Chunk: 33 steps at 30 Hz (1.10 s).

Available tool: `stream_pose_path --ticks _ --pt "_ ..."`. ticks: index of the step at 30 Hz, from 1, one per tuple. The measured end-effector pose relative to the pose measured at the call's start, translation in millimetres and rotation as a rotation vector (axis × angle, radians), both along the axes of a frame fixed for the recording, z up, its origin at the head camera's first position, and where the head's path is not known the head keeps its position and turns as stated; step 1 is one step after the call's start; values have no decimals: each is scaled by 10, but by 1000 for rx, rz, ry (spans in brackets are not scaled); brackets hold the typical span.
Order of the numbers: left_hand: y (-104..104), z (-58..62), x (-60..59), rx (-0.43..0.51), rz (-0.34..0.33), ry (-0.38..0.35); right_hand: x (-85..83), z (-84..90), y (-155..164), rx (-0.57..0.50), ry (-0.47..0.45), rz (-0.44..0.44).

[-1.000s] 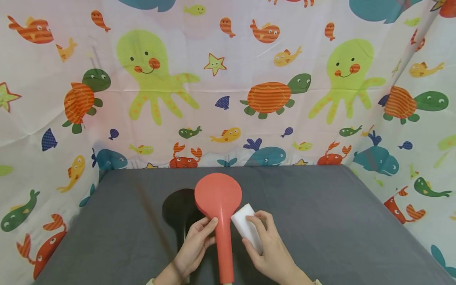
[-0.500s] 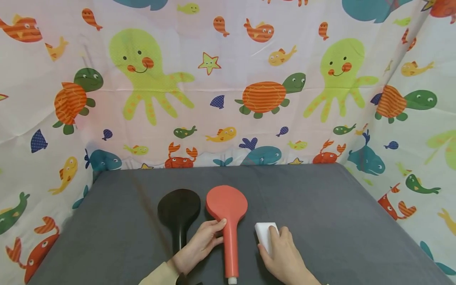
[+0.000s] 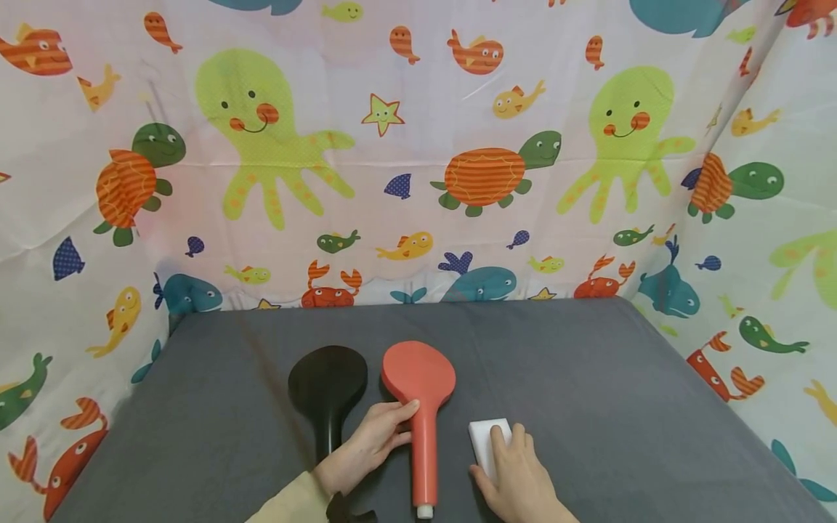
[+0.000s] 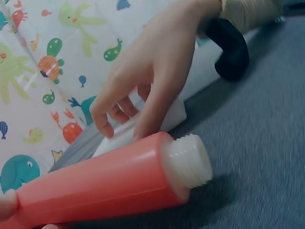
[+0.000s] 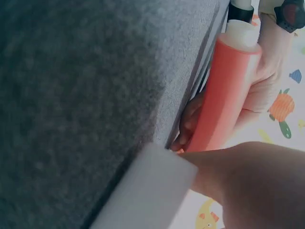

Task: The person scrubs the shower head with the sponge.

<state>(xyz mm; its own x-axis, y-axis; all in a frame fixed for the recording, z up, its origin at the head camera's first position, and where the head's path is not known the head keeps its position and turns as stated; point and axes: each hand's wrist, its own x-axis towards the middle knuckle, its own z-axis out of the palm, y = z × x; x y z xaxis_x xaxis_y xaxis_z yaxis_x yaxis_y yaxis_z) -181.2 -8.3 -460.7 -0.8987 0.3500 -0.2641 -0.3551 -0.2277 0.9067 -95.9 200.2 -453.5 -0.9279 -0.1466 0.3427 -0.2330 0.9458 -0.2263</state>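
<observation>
In the head view my left hand [image 3: 374, 439] grips a coral-red hand shower head [image 3: 418, 370] at the neck, its round face up and its handle toward me. A white threaded end [image 4: 190, 160] sticks out of the handle in the left wrist view. To the right, my right hand [image 3: 523, 476] holds a white sponge block [image 3: 482, 434] low over the cloth, thumb on one side and fingers over it. A black shower head [image 3: 327, 381] of the same shape lies left of the red one, its handle partly hidden behind my left forearm.
Dark grey cloth [image 3: 588, 385] covers the table. Behind and at both sides hangs a white curtain [image 3: 418, 109] printed with sea animals. A dark band [image 4: 231, 52] is worn on the right wrist.
The red shower head has come down and to the right with my left hand. My right hand has taken the sponge away from it, right and down to the cloth.
</observation>
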Motion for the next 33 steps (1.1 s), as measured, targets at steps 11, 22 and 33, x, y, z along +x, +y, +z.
stream_pose_path --ticks 11,22,33 --pt "-160 94 -12 -325 -17 147 12 91 23 36 -112 -13" --pt "-419 246 41 -501 -144 396 -15 197 75 42 -249 -9" --pt "-1166 525 324 -910 211 655 -30 312 150 12 -14 13"
